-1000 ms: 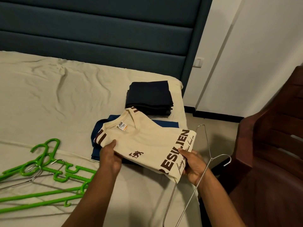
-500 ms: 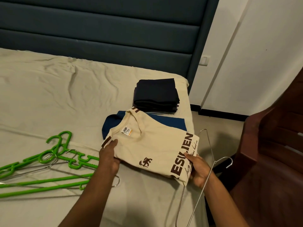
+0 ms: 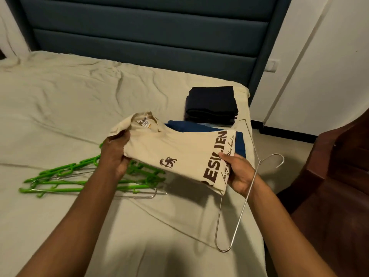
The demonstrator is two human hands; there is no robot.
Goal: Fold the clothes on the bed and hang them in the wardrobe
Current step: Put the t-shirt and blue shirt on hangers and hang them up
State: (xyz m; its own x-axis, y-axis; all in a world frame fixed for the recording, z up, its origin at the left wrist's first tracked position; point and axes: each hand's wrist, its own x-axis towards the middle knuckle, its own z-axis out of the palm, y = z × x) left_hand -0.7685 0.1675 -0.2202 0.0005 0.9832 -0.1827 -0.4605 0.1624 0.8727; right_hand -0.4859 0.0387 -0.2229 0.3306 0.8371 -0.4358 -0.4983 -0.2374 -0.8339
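A folded cream T-shirt (image 3: 185,148) with brown lettering is held above the bed (image 3: 60,108). My left hand (image 3: 114,156) grips its collar end. My right hand (image 3: 237,172) pinches its lettered end. A silver wire hanger (image 3: 247,194) lies under and beside my right hand on the bed's right edge; whether the hand also holds it is unclear. A folded blue garment (image 3: 199,127) lies behind the shirt, and a folded dark navy stack (image 3: 211,104) sits further back.
Several green plastic hangers (image 3: 65,176) and a second wire hanger (image 3: 143,195) lie on the sheet at left. A teal padded headboard (image 3: 149,37) stands behind. A dark brown chair (image 3: 337,186) stands at right, beside white walls.
Both hands have lifted the cream shirt off the blue garment and carried it left, toward me. The collar end now droops over my left hand.
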